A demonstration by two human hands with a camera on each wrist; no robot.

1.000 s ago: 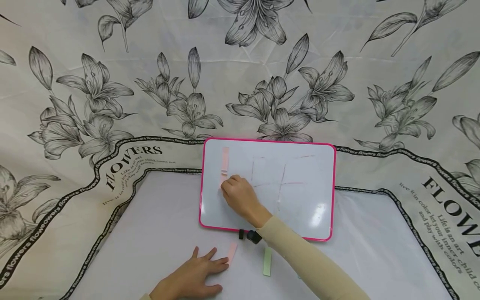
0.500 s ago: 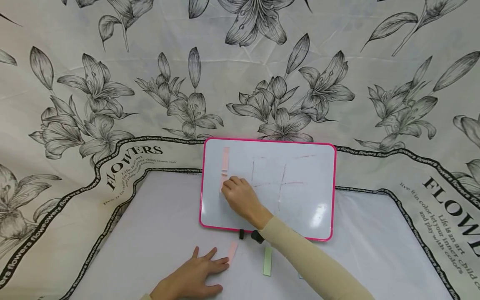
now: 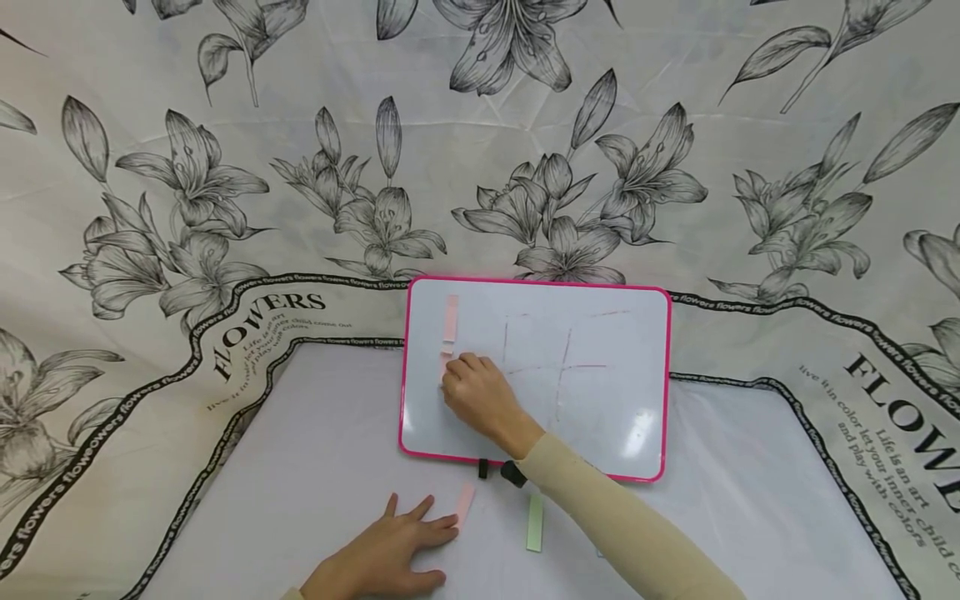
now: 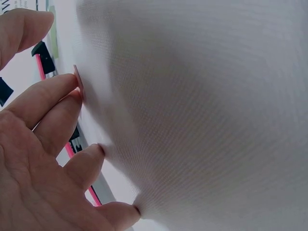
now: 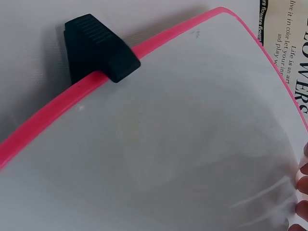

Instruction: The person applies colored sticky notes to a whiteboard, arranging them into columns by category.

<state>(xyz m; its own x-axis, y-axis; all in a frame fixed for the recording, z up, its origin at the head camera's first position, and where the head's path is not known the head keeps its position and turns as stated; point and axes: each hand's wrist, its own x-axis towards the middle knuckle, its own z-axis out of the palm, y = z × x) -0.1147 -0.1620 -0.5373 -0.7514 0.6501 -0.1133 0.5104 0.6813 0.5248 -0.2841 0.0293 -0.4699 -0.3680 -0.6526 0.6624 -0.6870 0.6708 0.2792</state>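
Note:
A whiteboard (image 3: 525,425) with a pink frame stands at the middle of the table. My right hand (image 3: 483,396) reaches to its left part, fingers bent at a pink paper strip (image 3: 445,364), whose lower part they partly cover. In the right wrist view only the fingertips (image 5: 302,185) show, against the board. Above that strip, another pink strip (image 3: 451,318) is on the board. My left hand (image 3: 393,546) rests on the table with spread fingers. Its fingertips touch a third pink strip (image 3: 466,504), also seen edge-on as a pink strip (image 4: 78,82) in the left wrist view.
Two black clips, a narrow clip (image 3: 483,468) and a wider clip (image 3: 513,473), sit at the board's lower edge. A green strip (image 3: 534,523) lies on the white table (image 3: 322,433). Faint red lines (image 3: 566,367) mark the board. Flower-printed cloth (image 3: 525,167) hangs behind.
Almost nothing moves. My right hand stays at the pink strip with only a tiny shift, and my left hand keeps its place on the table.

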